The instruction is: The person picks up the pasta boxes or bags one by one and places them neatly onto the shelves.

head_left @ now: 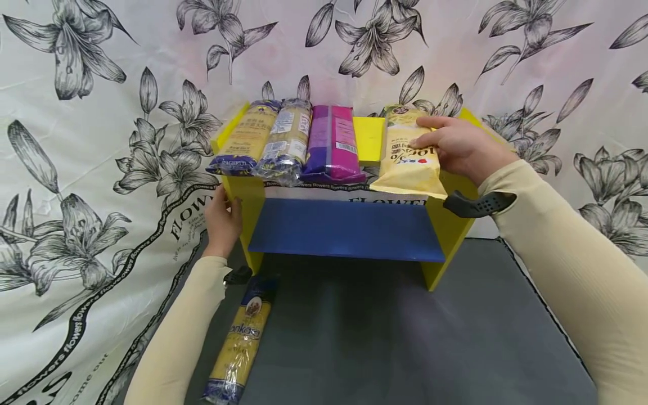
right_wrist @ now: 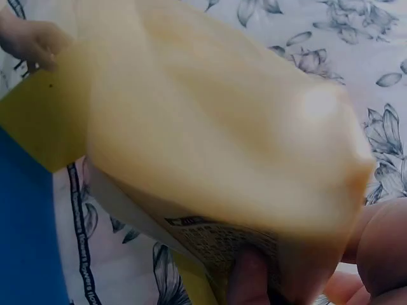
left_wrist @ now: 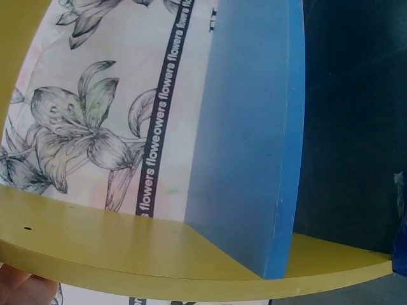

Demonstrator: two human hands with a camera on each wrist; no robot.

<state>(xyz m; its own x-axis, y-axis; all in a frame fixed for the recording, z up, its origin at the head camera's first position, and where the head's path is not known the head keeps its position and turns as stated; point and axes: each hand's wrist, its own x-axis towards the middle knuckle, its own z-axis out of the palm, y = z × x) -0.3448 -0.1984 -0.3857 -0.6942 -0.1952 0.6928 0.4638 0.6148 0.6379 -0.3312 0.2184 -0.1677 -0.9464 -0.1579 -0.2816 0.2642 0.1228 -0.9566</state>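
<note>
My right hand [head_left: 463, 147] grips a pale yellow pasta bag [head_left: 407, 160] at its right side, over the right end of the shelf's top. In the right wrist view this bag [right_wrist: 216, 121] fills the middle, with the thumb [right_wrist: 249, 276] against its printed face. My left hand [head_left: 223, 220] holds the edge of the shelf's yellow left side panel [head_left: 246, 208]. The left wrist view shows only a bit of the left hand [left_wrist: 25, 286] beside that panel. Along the top lie a spaghetti pack [head_left: 248, 135], a clear-and-blue pasta pack [head_left: 287, 138] and a purple-and-pink pack [head_left: 334, 143].
The small shelf has a blue lower board [head_left: 349, 228] and a yellow right panel [head_left: 450, 230]. Another long pasta pack [head_left: 240, 343] lies on the dark grey surface [head_left: 385, 349], front left of the shelf. Behind hangs a white flower-print cloth [head_left: 304, 50].
</note>
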